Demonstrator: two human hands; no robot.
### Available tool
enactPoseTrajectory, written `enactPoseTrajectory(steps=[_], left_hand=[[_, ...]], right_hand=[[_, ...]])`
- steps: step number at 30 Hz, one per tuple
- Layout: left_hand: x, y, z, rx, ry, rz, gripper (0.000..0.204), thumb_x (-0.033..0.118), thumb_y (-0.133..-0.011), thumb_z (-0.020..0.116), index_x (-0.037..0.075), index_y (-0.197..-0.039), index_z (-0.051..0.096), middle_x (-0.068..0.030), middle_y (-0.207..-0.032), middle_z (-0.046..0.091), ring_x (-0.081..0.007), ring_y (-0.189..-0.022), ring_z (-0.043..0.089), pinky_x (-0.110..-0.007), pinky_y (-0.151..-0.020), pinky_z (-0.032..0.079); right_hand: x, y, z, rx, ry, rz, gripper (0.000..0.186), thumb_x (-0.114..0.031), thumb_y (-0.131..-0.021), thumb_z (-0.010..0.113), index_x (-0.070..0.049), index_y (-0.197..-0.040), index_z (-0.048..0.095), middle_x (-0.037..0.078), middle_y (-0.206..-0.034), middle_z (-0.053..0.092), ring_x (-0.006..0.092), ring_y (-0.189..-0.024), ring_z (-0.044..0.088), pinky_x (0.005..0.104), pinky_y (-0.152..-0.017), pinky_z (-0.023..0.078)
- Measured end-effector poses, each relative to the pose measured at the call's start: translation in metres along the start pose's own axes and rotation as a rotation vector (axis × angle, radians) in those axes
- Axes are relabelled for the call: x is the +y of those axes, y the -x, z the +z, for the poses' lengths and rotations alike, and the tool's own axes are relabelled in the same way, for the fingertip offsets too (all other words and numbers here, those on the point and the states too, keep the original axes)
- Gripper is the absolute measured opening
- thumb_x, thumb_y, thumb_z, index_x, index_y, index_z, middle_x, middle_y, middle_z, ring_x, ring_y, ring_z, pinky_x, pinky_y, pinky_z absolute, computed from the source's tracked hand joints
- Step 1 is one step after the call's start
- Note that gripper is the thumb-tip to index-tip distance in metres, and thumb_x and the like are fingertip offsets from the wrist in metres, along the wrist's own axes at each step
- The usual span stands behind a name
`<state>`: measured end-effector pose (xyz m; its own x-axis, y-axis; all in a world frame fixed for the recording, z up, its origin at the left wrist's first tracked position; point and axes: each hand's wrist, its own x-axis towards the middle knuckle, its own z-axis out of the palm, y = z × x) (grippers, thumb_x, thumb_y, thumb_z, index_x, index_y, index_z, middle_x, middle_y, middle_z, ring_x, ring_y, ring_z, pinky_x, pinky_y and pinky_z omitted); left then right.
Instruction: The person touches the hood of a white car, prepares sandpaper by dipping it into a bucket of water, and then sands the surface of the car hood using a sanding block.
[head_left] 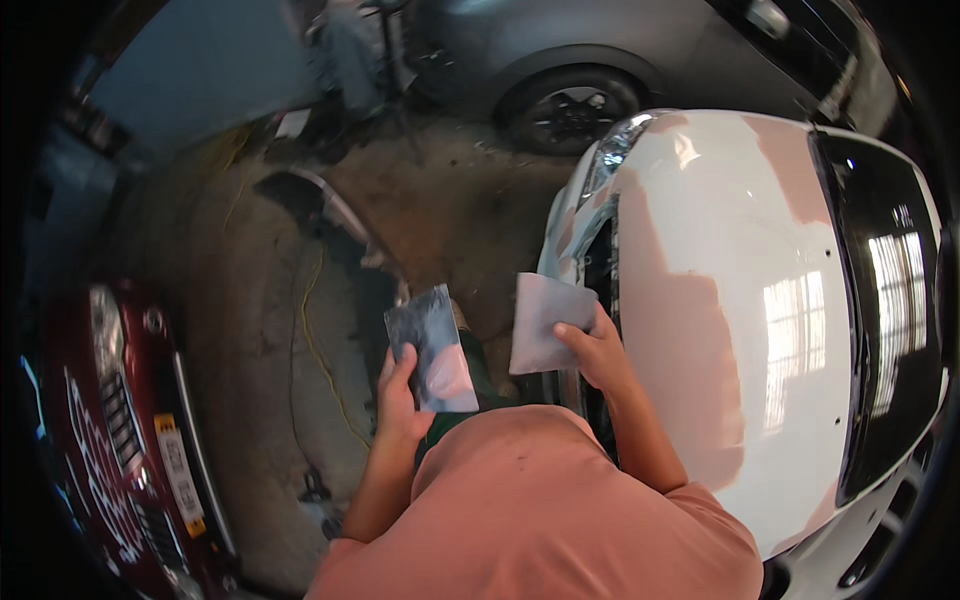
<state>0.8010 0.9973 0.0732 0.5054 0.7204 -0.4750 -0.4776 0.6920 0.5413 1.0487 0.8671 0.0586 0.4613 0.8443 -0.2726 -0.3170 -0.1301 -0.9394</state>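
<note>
My left hand [398,398] grips a grey sheet of sandpaper [433,350] with a worn, pinkish patch at its lower part. A paler sheet of sandpaper [543,318] is pinched by its lower right edge in my right hand [598,352]. Both sheets are held in front of my chest, apart from each other, beside the front of a white car [740,300]. The car's hood has large pinkish sanded patches. My salmon-coloured shirt [540,510] fills the lower middle.
A dark red car front [120,450] stands at the lower left. A grey car with a black wheel [570,105] is parked at the top. A yellow cord [315,340] runs across the stained concrete floor.
</note>
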Motion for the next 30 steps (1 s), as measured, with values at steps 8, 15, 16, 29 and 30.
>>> enactPoseTrajectory(steps=[8,15,16,29,30], left_hand=[[0.047,-0.163,0.063,-0.258,-0.16,-0.213,0.035,0.015,-0.099,0.06,0.006,-0.131,0.051,-0.0082,-0.113,0.064,-0.02,-0.098,0.066,-0.034,-0.086,0.054],[0.113,-0.287,0.126,-0.197,-0.191,-0.241,0.03,0.019,-0.099,0.059,0.009,-0.127,0.055,-0.0062,-0.111,0.066,-0.0204,-0.101,0.066,-0.037,-0.089,0.054],[0.119,-0.308,0.133,-0.26,-0.214,-0.213,0.032,0.017,-0.098,0.061,0.009,-0.128,0.054,-0.0069,-0.111,0.066,-0.021,-0.1,0.066,-0.036,-0.089,0.054],[0.024,-0.411,0.295,-0.686,-0.457,-0.342,0.041,0.036,-0.104,0.05,0.007,-0.132,0.053,-0.0114,-0.117,0.065,-0.0259,-0.105,0.066,-0.041,-0.092,0.054],[0.01,-0.413,0.308,-0.735,-0.468,-0.388,0.039,0.036,-0.104,0.05,0.007,-0.131,0.053,-0.0107,-0.117,0.065,-0.0257,-0.105,0.066,-0.041,-0.092,0.054]], right_hand=[[-0.065,-0.178,0.038,-0.025,-0.216,-0.013,0.041,-0.025,-0.09,0.074,-0.003,-0.119,0.055,0.004,-0.105,0.062,0.011,-0.095,0.06,0.028,-0.084,0.05],[-0.107,-0.249,0.018,0.045,-0.029,0.033,0.041,-0.028,-0.089,0.074,-0.005,-0.118,0.056,0.002,-0.104,0.06,0.0097,-0.097,0.056,0.028,-0.086,0.047],[-0.108,-0.25,0.013,0.003,-0.073,0.031,0.041,-0.028,-0.089,0.074,-0.005,-0.118,0.056,0.002,-0.104,0.06,0.0098,-0.097,0.056,0.0282,-0.086,0.047],[-0.18,-0.242,-0.068,0.683,0.278,-0.651,0.014,0.0,-0.094,0.056,-0.006,-0.104,0.048,0.013,-0.122,0.059,0.0243,-0.115,0.057,0.0375,-0.098,0.044],[-0.179,-0.242,-0.064,0.666,0.454,-0.728,0.02,0.001,-0.094,0.059,-0.008,-0.108,0.048,0.016,-0.131,0.054,0.028,-0.119,0.055,0.0387,-0.102,0.043]])
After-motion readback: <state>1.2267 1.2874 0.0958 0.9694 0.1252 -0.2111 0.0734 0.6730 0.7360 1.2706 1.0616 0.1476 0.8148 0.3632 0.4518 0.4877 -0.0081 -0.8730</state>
